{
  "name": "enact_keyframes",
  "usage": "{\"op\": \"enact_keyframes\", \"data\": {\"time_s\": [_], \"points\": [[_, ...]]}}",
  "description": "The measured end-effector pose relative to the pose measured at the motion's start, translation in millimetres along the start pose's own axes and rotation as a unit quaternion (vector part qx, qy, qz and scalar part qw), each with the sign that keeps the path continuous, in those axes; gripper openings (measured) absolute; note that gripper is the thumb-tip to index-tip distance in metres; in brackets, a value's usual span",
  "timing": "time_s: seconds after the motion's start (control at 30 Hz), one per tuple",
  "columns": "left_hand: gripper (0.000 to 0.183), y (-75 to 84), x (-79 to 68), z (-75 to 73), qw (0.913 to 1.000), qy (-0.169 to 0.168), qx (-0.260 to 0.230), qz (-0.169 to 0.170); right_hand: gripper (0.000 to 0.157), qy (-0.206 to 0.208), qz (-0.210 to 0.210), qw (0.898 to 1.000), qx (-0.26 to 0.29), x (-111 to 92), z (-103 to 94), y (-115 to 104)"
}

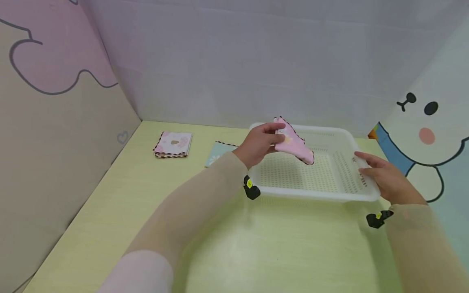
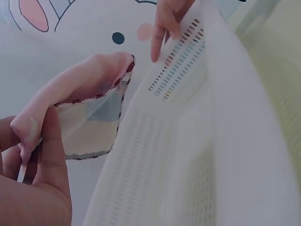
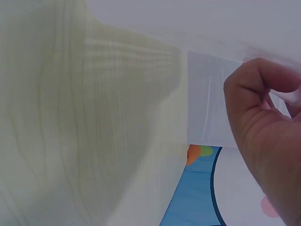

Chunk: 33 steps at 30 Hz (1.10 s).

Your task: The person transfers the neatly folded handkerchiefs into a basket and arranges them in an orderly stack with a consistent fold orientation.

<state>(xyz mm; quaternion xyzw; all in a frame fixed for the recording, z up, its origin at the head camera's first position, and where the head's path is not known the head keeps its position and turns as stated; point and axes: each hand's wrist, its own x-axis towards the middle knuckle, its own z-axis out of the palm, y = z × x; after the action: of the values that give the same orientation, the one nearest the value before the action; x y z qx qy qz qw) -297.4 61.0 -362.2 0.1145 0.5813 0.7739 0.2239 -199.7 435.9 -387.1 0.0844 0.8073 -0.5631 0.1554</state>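
Pinched between the thumb and fingers of my left hand (image 1: pixel 259 143) is a pink handkerchief (image 1: pixel 294 143) with a dark stitched edge. It hangs folded above a white perforated plastic basket (image 1: pixel 304 193). In the left wrist view the handkerchief (image 2: pixel 80 82) droops open at one side, showing a paler layer. My right hand (image 1: pixel 389 179) grips the basket's right rim. The right wrist view has that hand (image 3: pixel 268 117) curled at the rim, with the basket's underside raised over the table. No other cloth can be seen inside the basket.
On the yellow table (image 1: pixel 293 244), a folded white-and-pink handkerchief (image 1: pixel 173 144) lies at the back left. Beside it is a light blue handkerchief (image 1: pixel 221 153), partly hidden by my left arm. A plain wall stands behind, with printed cartoon panels (image 1: pixel 426 122) at both sides.
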Motion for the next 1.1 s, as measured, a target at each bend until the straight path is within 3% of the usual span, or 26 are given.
{"op": "enact_keyframes", "data": {"time_s": [0.23,0.5,0.83,1.1], "points": [[0.032,13.9,16.6,27.0,0.9988,0.005,-0.043,-0.022,0.068,0.013,0.019,1.000,0.008,2,0.3,-1],[0.027,1.9,34.1,54.5,0.9929,0.026,-0.107,-0.045,0.067,0.024,0.030,0.999,0.025,3,2.6,-2],[0.023,-21.2,58.8,82.4,0.9903,0.054,-0.092,-0.089,0.068,0.027,0.013,0.999,0.019,4,4.0,-2],[0.026,-34.8,54.7,96.6,0.9872,0.074,-0.057,-0.129,0.068,0.019,0.026,0.999,0.019,5,0.8,-2]]}}
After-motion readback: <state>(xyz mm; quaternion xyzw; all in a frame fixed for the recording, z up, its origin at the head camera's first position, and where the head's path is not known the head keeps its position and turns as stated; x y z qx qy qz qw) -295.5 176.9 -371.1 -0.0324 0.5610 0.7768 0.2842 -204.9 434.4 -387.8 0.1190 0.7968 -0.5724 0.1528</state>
